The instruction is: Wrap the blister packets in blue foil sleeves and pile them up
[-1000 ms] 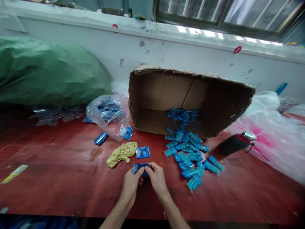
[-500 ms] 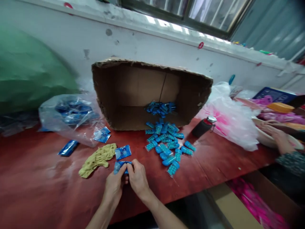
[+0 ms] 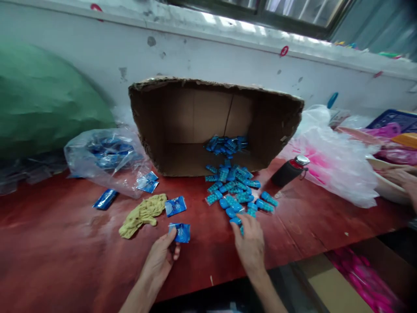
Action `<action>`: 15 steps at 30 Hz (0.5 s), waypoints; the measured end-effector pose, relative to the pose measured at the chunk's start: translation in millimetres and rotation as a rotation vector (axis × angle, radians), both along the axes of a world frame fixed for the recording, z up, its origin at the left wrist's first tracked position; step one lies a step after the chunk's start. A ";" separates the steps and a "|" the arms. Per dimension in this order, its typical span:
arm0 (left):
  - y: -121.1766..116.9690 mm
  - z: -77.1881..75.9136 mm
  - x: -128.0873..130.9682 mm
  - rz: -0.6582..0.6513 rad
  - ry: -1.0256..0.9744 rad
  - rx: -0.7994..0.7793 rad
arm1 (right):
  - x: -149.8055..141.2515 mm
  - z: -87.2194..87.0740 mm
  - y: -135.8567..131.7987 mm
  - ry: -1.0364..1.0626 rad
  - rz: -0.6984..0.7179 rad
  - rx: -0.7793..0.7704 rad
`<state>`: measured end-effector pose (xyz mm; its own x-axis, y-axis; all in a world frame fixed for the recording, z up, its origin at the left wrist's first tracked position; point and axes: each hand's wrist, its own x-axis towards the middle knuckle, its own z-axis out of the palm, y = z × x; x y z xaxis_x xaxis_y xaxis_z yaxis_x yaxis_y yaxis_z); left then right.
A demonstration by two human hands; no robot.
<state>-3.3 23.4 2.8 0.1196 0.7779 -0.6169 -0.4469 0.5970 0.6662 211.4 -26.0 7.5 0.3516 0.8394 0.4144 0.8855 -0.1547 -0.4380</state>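
Note:
A small blue printed packet (image 3: 181,233) is pinched between the thumb and fingers of my left hand (image 3: 160,256), just above the red table. My right hand (image 3: 250,243) is over the near edge of a pile of small clear bottles (image 3: 233,202) with blue caps and blue beads inside. Its thumb and fingers are apart around a blue-capped bottle (image 3: 236,221), partly hidden by the hand. A second blue packet (image 3: 176,206) lies flat beyond my left hand, beside a crumpled yellow-green glove (image 3: 143,216).
An open cardboard box (image 3: 153,156) on its side holds more blue bottles. Left of it sits a clear bag (image 3: 97,167) of blue packets. A dark flask (image 3: 288,171) stands right of the pile, near white plastic bags (image 3: 342,165). Another person's hand (image 3: 402,176) is at the far right.
My right hand has left the packet and moved right to the bottles. My left hand keeps the packet, now flatter and more exposed. The view has shifted slightly.

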 end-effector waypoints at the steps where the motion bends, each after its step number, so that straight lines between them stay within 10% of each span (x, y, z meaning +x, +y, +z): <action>1: -0.9 -0.3 -0.5 0.006 -0.017 -0.015 | 12.0 -7.3 -3.7 -0.064 -0.064 -0.044; 6: -5.0 4.1 1.2 0.051 -0.079 -0.151 | 8.7 -31.5 0.1 -0.101 -0.102 -0.134; 15: -11.9 12.6 -14.1 0.099 -0.078 -0.225 | -42.4 -16.8 23.3 -0.041 -0.005 -0.274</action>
<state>-17.4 11.5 15.4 0.1038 0.6325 -0.7676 -0.5549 0.6773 0.4831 169.0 -2.8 -9.3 0.3438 0.9204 0.1863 0.9004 -0.2669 -0.3435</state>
